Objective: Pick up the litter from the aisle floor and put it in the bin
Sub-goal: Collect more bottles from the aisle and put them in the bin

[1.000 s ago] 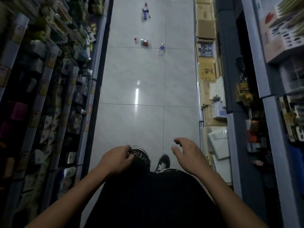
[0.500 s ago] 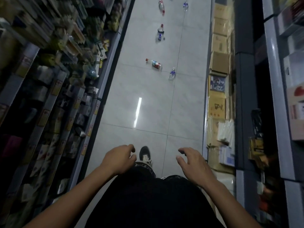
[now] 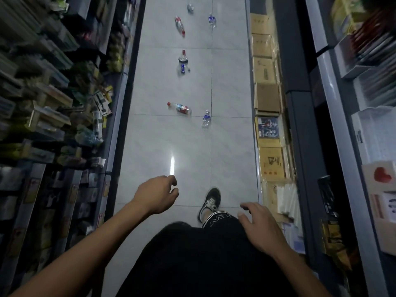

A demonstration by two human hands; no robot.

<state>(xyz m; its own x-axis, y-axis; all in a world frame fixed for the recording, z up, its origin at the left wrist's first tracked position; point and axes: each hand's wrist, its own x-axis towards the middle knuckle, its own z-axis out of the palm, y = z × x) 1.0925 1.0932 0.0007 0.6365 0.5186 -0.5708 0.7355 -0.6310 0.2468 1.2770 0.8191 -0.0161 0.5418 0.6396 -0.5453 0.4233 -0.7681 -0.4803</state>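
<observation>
Since a second ago the person has stepped forward along the aisle, so the nearest litter now sits lower in view and more bottles have come in at the far end; the pickup is nearer but, by my reading, not yet within reach. Both hands are empty: the left hand (image 3: 157, 197) has its fingers loosely curled on nothing, the right hand (image 3: 260, 227) has its fingers spread and relaxed. A black shoe (image 3: 209, 203) is planted between them. Well ahead at 12 o'clock lie a red-capped bottle (image 3: 180, 108) and a small clear bottle (image 3: 206, 119), far from either hand. Beyond at 12 lie a blue-labelled bottle (image 3: 182, 64), then a red-labelled bottle (image 3: 179, 25). No bin is visible.
</observation>
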